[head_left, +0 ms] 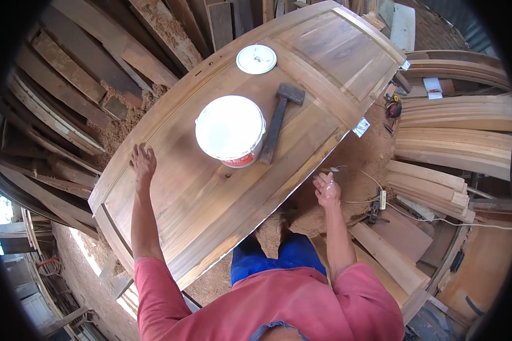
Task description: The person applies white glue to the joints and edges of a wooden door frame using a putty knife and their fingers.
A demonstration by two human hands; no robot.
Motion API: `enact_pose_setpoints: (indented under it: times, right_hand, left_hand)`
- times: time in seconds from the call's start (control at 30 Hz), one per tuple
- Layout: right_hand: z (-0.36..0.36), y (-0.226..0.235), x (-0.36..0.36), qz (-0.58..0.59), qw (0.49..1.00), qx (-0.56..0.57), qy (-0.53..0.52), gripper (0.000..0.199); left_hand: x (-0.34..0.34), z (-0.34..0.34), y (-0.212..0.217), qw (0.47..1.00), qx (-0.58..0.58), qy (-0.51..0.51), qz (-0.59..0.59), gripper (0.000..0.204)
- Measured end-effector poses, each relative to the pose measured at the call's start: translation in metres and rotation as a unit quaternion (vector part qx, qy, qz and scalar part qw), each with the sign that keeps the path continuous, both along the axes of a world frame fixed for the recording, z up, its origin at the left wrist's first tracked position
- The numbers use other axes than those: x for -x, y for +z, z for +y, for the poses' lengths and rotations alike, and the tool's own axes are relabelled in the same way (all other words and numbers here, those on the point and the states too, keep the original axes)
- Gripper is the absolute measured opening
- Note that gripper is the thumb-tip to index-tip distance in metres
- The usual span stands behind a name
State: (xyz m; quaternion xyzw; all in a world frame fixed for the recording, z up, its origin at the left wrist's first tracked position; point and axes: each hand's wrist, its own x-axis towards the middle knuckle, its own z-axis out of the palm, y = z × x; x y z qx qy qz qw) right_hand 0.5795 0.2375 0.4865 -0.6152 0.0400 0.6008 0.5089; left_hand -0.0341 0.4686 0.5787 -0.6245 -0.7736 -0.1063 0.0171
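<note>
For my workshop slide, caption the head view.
White bucket, round lid and block-headed hammer on a panelled wooden door.

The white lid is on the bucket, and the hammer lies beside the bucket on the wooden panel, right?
Not the lid: the head view shows it lying on the wooden panel, apart from the bucket. The hammer lies as stated.

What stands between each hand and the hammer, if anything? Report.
On the wooden panel, the white bucket stands between the left hand and the hammer. Nothing visible stands between the right hand and it.
</note>
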Motion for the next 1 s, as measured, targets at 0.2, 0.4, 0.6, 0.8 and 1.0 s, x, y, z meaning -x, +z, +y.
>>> enact_pose_setpoints:
  times: [0.2,0.4,0.6,0.8,1.0]
  right_hand:
    - [0.003,-0.051,-0.032,-0.046,0.995,-0.060,-0.061,0.036]
    - [-0.041,-0.023,0.018,-0.069,0.997,0.009,-0.017,0.048]
    - [0.018,-0.011,0.027,0.046,0.992,-0.101,-0.056,0.040]
    - [0.052,0.008,0.043,0.061,0.990,-0.097,-0.087,0.036]
    - [0.052,-0.009,0.027,0.054,0.990,-0.105,-0.082,0.039]
  left_hand:
    - [0.021,0.137,-0.035,0.998,-0.033,-0.022,0.047,0.048]
    - [0.054,0.183,-0.039,0.996,0.079,-0.026,0.042,0.066]
    - [0.062,0.225,-0.054,0.987,0.146,-0.061,0.034,0.065]
    - [0.078,0.248,-0.063,0.975,0.214,-0.058,0.012,0.055]
    - [0.065,0.231,-0.072,0.990,0.078,-0.112,-0.035,0.059]
